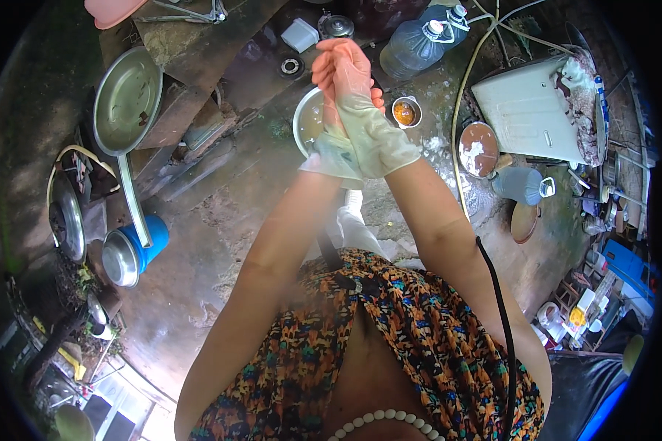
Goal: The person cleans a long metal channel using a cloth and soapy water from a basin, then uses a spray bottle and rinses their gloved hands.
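Both hands wear wet rubber gloves, orange-pink at the hands and pale green at the loose cuffs. My right hand (351, 63) is raised with its fingers bent, crossing over my left hand (330, 110). The gloves touch and overlap at the wrists. Orange fingertips show beyond the right wrist; which hand they belong to is hard to tell. Partly hidden beneath the hands is a pale-rimmed round basin (299, 124) holding murky liquid. Just right of them, a small white two-handled pot (417, 105) holds something orange-yellow. No object shows between the fingers.
Large water bottles (411, 49) stand beyond, near a hose (459, 110). On the right are a white appliance-like box (524, 107), a brown round pan (479, 150) and another bottle (517, 184). A long-handled metal dipper (127, 102) and a blue bucket (155, 242) are at left.
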Tool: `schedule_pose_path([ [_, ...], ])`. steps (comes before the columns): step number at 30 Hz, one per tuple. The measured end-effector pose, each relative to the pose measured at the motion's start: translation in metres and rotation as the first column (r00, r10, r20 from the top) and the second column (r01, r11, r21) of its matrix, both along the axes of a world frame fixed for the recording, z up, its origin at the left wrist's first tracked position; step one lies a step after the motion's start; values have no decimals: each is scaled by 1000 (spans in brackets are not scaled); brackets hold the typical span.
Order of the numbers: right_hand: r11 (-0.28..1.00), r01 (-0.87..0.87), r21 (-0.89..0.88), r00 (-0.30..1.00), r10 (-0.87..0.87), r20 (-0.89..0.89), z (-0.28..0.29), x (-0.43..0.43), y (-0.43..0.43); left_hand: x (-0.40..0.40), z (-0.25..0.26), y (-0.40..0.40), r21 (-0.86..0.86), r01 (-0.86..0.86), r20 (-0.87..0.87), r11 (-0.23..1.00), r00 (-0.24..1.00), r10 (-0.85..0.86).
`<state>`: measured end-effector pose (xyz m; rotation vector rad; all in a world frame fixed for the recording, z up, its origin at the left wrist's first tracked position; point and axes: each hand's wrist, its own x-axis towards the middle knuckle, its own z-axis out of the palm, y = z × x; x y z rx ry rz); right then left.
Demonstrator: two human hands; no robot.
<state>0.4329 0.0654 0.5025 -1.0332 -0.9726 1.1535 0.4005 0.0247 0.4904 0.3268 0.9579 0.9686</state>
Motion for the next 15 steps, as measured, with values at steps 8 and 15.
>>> schedule_pose_path([
  [8, 858, 370, -357, 761, -501, -413, -30, -27, -19, -18, -25, 1, 777, 136, -283, 615, 947, 149],
  [15, 955, -225, -191, 855, 100, -509, -48, 39, -21, 6, 50, -5, 356, -105, -114, 929, 981, 154],
])
